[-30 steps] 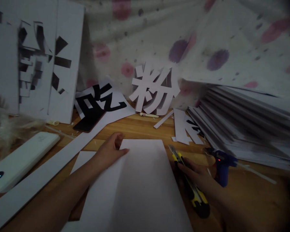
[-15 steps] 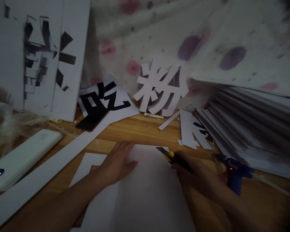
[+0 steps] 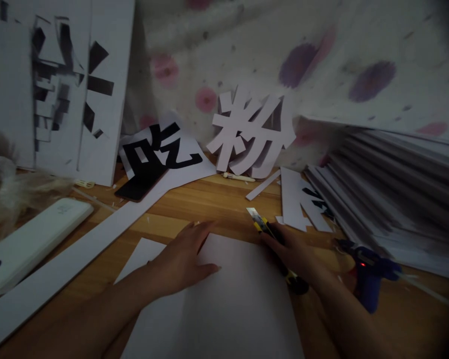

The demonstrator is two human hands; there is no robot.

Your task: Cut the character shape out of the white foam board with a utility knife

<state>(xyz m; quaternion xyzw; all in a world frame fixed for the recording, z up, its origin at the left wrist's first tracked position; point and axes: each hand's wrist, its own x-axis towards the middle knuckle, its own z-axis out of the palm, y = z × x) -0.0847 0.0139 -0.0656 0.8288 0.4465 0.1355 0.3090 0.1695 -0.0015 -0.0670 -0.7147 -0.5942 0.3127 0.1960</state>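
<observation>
A sheet of white board (image 3: 243, 299) lies on the wooden table in front of me. My left hand (image 3: 181, 259) rests on its far left corner, thumb spread apart over the surface and fingers stretched past the far edge. At the sheet's right side, my right hand (image 3: 294, 249) is closed around a black and yellow utility knife (image 3: 266, 227). The bare blade points forward and left, beyond the sheet's far edge and apart from it. Another white piece (image 3: 140, 254) shows under my left wrist, partly hidden.
A blue glue gun (image 3: 370, 271) with a red light lies right, beside stacked white boards (image 3: 392, 194). Behind stand a white cut-out character (image 3: 254, 137) and a sheet with a black character (image 3: 189, 174). A power bank (image 3: 41, 244) and long white strip (image 3: 71, 271) lie left.
The knife has swung off the sheet's far edge, and its blade now points more forward. The sheet's far edge sits slightly nearer to me. My left hand stays at the corner.
</observation>
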